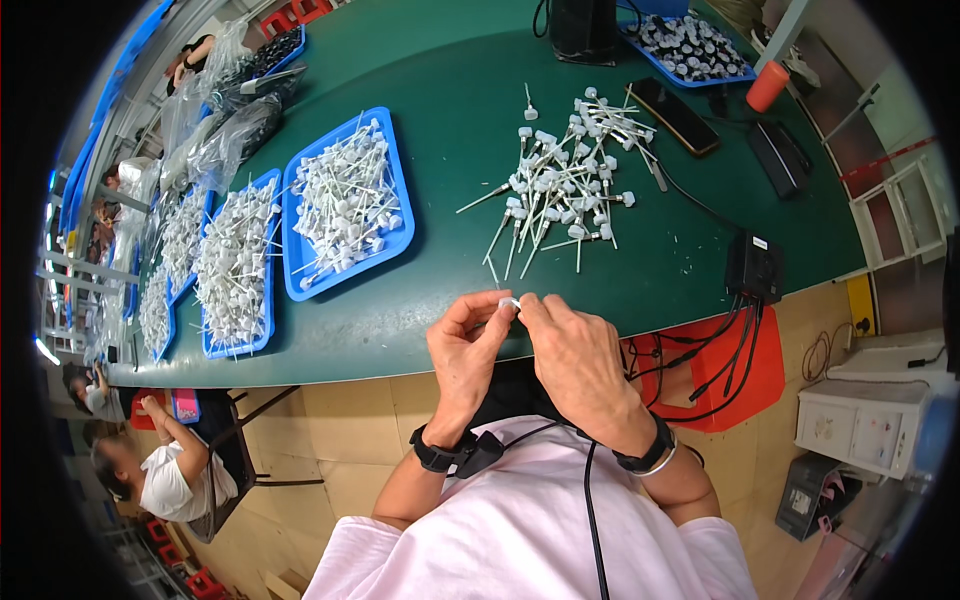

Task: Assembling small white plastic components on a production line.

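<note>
Over the green table's [440, 330] near edge, we pinch a small white plastic piece [511, 303] between our left hand [467, 340] and right hand [575, 350], fingertips closed on it. It looks light and stiff, probably slippery; best held by its cap, not its thin stem.

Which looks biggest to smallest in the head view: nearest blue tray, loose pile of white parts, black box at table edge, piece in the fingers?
1. Blue tray
2. Loose pile of white parts; spread looks close to the tray's, so unsure
3. Black box
4. White piece, pinched between left hand and right hand
</note>
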A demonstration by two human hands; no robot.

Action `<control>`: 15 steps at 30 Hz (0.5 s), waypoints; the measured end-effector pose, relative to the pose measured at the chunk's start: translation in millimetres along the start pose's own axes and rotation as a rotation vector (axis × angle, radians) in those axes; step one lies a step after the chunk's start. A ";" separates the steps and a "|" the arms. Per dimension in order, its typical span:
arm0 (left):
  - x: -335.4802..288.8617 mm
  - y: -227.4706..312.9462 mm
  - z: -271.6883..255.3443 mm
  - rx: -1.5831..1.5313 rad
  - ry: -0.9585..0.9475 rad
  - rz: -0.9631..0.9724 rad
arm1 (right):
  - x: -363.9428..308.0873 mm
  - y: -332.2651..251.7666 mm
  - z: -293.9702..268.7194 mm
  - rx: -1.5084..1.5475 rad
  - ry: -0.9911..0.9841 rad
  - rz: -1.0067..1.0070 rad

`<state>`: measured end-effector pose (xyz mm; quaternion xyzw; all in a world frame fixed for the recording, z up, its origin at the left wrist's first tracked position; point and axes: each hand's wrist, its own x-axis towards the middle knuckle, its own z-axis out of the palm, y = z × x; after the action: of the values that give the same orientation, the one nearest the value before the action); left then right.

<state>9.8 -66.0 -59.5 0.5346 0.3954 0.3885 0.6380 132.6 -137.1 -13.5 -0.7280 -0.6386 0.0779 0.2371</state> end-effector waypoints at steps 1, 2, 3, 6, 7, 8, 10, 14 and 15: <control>-0.3 -0.4 -0.1 0.000 -0.002 0.002 | 0.4 0.0 -0.8 -0.003 -0.004 -0.002; -0.5 -0.8 -0.7 -0.001 -0.004 0.004 | 0.7 -0.2 -1.7 -0.017 -0.017 0.000; -0.7 -1.0 -1.2 -0.002 -0.006 0.007 | 1.0 -0.6 -2.8 -0.030 -0.031 0.002; -1.8 -0.2 -1.8 0.026 -0.014 0.020 | 2.6 0.0 -6.7 -0.043 -0.078 -0.006; -2.3 -0.3 -2.1 0.042 -0.013 0.025 | 3.2 1.0 -7.6 -0.042 -0.095 -0.012; -2.7 0.1 -2.3 0.057 -0.013 0.030 | 3.9 2.1 -7.9 -0.040 -0.102 -0.025; -3.0 -0.3 -3.4 0.065 -0.016 0.030 | 4.8 4.4 -7.8 -0.036 -0.118 -0.051; 2.0 6.4 -5.8 -0.048 -0.049 -0.050 | 7.2 5.9 -13.2 0.060 -0.021 -0.045; 3.7 10.4 -6.7 -0.098 -0.061 -0.085 | 7.2 7.0 -17.4 0.102 0.031 -0.044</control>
<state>4.3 -58.8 -50.4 0.4970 0.3784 0.3634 0.6912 147.2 -134.9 -0.1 -0.7018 -0.6459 0.0937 0.2855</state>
